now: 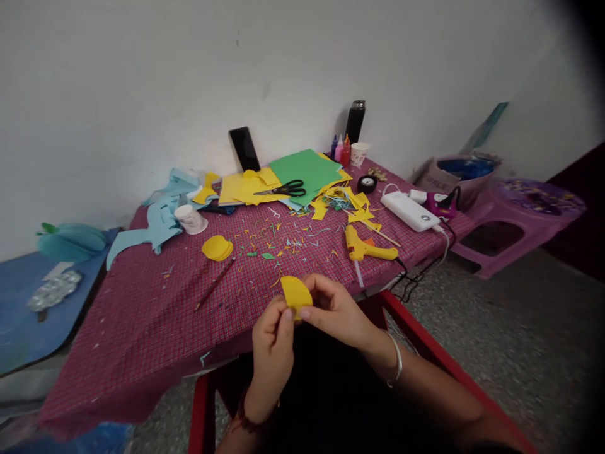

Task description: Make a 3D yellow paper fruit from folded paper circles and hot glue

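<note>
One yellow curved-edge paper piece (295,294), pinched twice: left hand (274,340) thumb-to-finger at lower left, right hand (339,314) likewise at lower right.

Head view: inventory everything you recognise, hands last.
Paper piece: 1, yellow, foreground centre
Tablecloth: 1, red check, centre
Paper circles: 1 stack, yellow, left of centre
Pencil: 1, dark red, beside paper circles
Sheets: several, green and yellow, back
Scissors: 1, black, on sheets
Scraps: many, mixed colours, across tablecloth
Cups: 2, white, left and back right
Phone: 1, black, against wall
Flask: 1, black, back right
Squeeze bottles: several, mixed, beside flask
Tape roll: 1, black, right
Glue gun: 1, yellow, right
Device: 1, white, right
Stool: 1, pink, far right
Chair: 1, red, foreground
Ornament: 1, turquoise, far left
Foil object: 1, silver, far left
Left hand: 1, dark bracelet, holding paper piece
Right hand: 1, pale bracelet, holding paper piece
</note>
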{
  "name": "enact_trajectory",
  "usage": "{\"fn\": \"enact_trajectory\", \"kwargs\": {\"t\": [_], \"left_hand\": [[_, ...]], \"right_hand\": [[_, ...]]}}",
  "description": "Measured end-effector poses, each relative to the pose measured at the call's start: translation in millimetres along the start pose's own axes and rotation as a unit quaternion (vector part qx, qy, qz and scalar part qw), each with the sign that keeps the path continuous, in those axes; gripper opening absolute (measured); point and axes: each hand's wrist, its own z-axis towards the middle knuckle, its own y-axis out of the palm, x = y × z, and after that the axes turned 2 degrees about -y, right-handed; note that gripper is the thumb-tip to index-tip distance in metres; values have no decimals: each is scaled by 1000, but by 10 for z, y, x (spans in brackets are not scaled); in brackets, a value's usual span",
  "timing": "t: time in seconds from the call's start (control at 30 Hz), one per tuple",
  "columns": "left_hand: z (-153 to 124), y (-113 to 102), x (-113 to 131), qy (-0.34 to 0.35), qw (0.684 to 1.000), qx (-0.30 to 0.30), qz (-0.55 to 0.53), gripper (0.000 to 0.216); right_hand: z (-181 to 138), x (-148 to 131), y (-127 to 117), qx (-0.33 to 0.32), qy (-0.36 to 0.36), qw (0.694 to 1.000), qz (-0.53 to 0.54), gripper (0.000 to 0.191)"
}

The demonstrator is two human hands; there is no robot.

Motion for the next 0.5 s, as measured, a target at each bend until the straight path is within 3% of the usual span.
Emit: {"fn": "enact_trajectory", "kwargs": {"t": [0.23,0.5], "left_hand": [[-15,29,-147,-32,997,20,-62,32],[4,1,-87,11,1000,-2,7,12]], "right_hand": [[27,107,0,-11,34,997,65,25],[2,-11,-37,11,-20,999,36,10]]}}
